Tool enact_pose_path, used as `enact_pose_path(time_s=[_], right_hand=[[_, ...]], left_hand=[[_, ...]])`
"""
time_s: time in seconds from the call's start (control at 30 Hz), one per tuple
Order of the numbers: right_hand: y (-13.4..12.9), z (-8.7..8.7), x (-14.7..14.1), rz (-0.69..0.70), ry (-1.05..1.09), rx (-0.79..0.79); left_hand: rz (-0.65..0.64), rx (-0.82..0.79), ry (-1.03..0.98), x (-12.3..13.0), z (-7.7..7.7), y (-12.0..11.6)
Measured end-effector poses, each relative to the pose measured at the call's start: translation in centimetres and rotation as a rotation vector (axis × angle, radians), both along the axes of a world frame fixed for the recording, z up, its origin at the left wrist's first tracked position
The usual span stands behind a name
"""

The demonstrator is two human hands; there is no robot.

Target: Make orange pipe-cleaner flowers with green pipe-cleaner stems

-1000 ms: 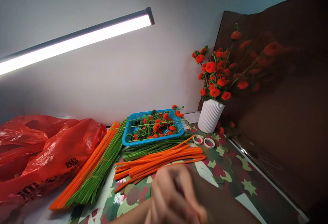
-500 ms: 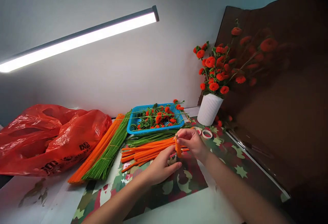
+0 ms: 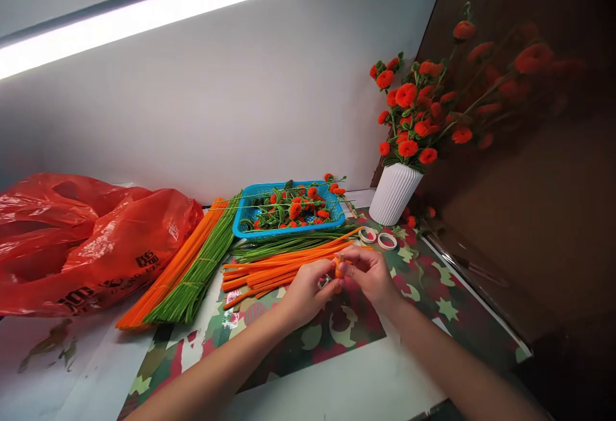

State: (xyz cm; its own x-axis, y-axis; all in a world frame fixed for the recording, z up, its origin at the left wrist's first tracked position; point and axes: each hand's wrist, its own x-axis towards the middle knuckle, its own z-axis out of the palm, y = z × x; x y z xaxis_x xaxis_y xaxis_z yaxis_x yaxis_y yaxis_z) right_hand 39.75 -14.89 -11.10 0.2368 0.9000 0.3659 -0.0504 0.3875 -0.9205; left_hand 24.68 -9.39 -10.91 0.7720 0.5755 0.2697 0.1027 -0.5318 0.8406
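Note:
My right hand (image 3: 369, 274) pinches a short thin rod (image 3: 342, 258) with an orange chenille stem (image 3: 338, 270) coiled around it. Closed in from the other side, my left hand (image 3: 312, 289) has thumb and fingertips on the orange coil; part of it is hidden by the fingers. Loose orange chenille stems (image 3: 269, 271) lie just behind my left hand, and green stems (image 3: 289, 245) lie beyond those. Two white rings of tape (image 3: 387, 241) rest behind my right hand on the camouflage-patterned sheet (image 3: 308, 360).
A blue basket (image 3: 238, 219) holds orange flowers with green stems. To its left lie bundled orange stems (image 3: 166, 273) and green stems (image 3: 197, 273), beside a red plastic bag (image 3: 106, 241). A white ribbed vase (image 3: 395, 195) of orange flowers stands at back right, near a brown panel (image 3: 524, 215).
My left hand has come up to the coil, and its fingers have closed on it; before, they were spread apart below it. The camera view has tilted down slightly.

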Motion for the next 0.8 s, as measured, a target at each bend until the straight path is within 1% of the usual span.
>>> enact_pose_path(time_s=[0.07, 0.13, 0.23, 0.3, 0.4, 0.47, 0.53, 0.67, 0.8], right_hand=[[-0.5, 0.2, 0.4, 0.012, -0.073, 0.027], [-1.0, 0.1, 0.7, 0.011, -0.189, 0.072], [-1.6, -0.6, 1.0, -0.009, -0.345, 0.118], [-1.8, -1.2, 1.1, -0.033, -0.392, 0.115], [-2.2, -2.3, 1.2, -0.085, -0.427, 0.062], [-2.3, -2.9, 1.1, -0.112, -0.450, 0.020], [-2.4, -3.3, 0.9, -0.131, -0.473, -0.006], [-2.4, -3.5, 0.6, -0.144, -0.517, -0.041], [-2.4, -3.6, 0.5, -0.140, -0.533, -0.058]], left_hand=[[-0.002, 0.000, 0.001, 0.1, 0.0, 0.0], [-0.019, 0.007, -0.003, 0.0, 0.0, 0.0], [-0.026, -0.036, -0.050, -0.2, -0.4, 0.1], [0.031, -0.133, -0.099, -0.4, -0.8, 0.5], [0.163, -0.250, -0.158, -0.5, -1.1, 1.3], [0.211, -0.249, -0.156, -0.5, -1.0, 1.8], [0.219, -0.233, -0.129, -0.5, -0.8, 2.1], [0.172, -0.212, -0.112, -0.6, -0.5, 2.0], [0.123, -0.138, -0.099, -0.8, -0.1, 1.7]])
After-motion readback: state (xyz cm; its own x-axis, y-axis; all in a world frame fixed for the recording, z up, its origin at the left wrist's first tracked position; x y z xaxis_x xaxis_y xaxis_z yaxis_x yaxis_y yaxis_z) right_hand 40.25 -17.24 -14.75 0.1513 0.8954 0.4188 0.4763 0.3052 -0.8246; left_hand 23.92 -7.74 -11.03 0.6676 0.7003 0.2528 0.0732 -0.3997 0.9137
